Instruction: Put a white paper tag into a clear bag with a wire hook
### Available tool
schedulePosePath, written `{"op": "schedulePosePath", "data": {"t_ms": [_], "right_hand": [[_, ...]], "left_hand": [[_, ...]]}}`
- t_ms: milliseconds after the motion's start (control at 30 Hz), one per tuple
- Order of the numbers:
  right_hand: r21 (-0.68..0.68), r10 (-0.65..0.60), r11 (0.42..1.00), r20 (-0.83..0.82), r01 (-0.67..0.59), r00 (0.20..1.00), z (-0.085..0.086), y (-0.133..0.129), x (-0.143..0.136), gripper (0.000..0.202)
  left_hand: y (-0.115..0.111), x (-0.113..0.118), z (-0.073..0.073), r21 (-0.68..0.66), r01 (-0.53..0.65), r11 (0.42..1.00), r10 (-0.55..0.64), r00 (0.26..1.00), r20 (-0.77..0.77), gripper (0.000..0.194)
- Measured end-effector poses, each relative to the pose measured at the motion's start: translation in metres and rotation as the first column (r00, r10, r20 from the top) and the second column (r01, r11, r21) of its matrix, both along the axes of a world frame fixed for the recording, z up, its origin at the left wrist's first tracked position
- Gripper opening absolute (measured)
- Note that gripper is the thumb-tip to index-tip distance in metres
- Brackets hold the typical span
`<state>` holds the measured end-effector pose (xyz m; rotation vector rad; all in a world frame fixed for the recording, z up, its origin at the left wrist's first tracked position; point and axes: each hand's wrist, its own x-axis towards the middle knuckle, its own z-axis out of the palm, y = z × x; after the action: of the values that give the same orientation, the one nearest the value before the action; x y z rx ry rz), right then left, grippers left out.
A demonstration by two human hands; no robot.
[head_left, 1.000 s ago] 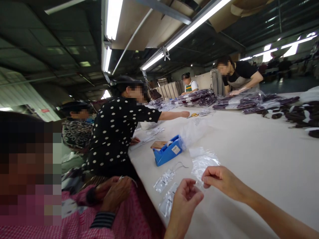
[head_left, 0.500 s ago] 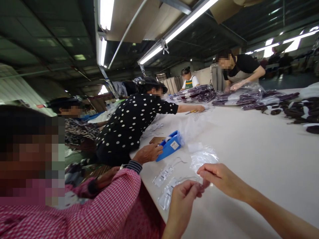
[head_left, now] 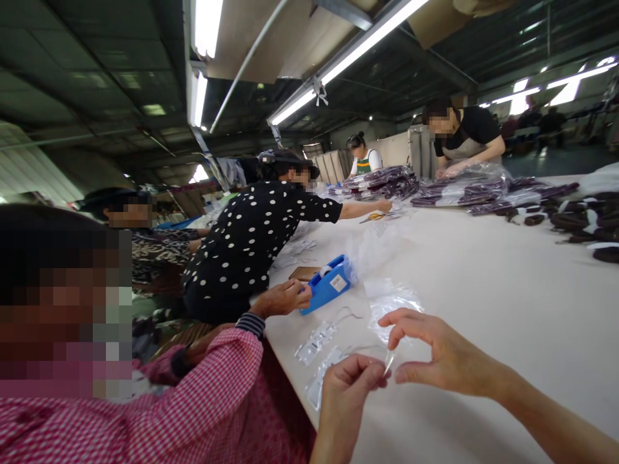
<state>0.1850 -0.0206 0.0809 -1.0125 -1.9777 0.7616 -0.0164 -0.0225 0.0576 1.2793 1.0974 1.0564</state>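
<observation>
My left hand (head_left: pixel 349 390) is closed in a pinch on a short strip of clear tape (head_left: pixel 389 362), which sticks up from between thumb and forefinger. Just to its right, my right hand (head_left: pixel 438 351) is open, thumb and fingers apart, with nothing visible between them. The strip's upper end is near my right fingertips; whether it touches them I cannot tell. Clear plastic bags (head_left: pixel 393 299) lie flat on the white table (head_left: pixel 483 283) beyond my hands. Printed tags with strings (head_left: pixel 316 341) are spread left of my left hand, partly behind it.
A co-worker's hand (head_left: pixel 283 298) touches a blue tape dispenser (head_left: pixel 326 290) at the table's left edge. Another person leans across near yellow-handled scissors (head_left: pixel 373 218). Bagged purple goods (head_left: pixel 459 188) and dark brown bundles (head_left: pixel 580 216) are piled at the far side.
My right hand has opened and drawn slightly away from my left, exposing the tape strip in the left pinch. The co-worker's hand at the dispenser has shifted slightly left.
</observation>
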Motion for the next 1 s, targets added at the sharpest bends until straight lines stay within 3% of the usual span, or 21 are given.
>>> {"op": "schedulePosePath", "data": {"t_ms": [267, 433, 633, 767, 867, 933, 1000], "right_hand": [[-0.059, -0.064, 0.996, 0.031, 0.065, 0.998, -0.004, 0.001, -0.003, 0.03], [-0.044, -0.032, 0.998, 0.043, 0.033, 0.999, -0.004, 0.002, -0.006, 0.02], [-0.124, 0.011, 0.992, 0.002, -0.01, 1.0, -0.006, 0.0, -0.014, 0.011], [-0.166, 0.019, 0.986, -0.046, -0.026, 0.999, -0.006, -0.003, -0.018, 0.011], [-0.178, 0.045, 0.982, -0.071, -0.058, 0.996, -0.007, -0.005, -0.02, 0.015], [-0.192, 0.069, 0.978, -0.063, -0.08, 0.996, -0.008, -0.008, -0.022, 0.016], [-0.21, 0.095, 0.973, -0.029, -0.099, 0.995, -0.009, -0.01, -0.023, 0.018]], "left_hand": [[0.002, -0.002, -0.003, -0.011, 0.016, 1.0, -0.016, 1.0, -0.014, 0.013], [0.001, -0.002, -0.004, -0.005, 0.017, 1.0, -0.017, 1.0, -0.01, 0.012], [0.004, -0.003, -0.02, -0.019, 0.039, 0.999, -0.04, 0.999, -0.014, 0.015], [0.003, -0.003, -0.025, -0.051, 0.17, 0.984, -0.162, 0.979, 0.126, 0.022], [-0.001, 0.0, -0.022, -0.056, 0.362, 0.93, -0.332, 0.897, 0.292, 0.038], [-0.005, 0.002, -0.021, -0.05, 0.45, 0.891, -0.412, 0.851, 0.327, 0.043], [-0.008, 0.004, -0.021, -0.046, 0.459, 0.887, -0.426, 0.854, 0.299, 0.038]]}}
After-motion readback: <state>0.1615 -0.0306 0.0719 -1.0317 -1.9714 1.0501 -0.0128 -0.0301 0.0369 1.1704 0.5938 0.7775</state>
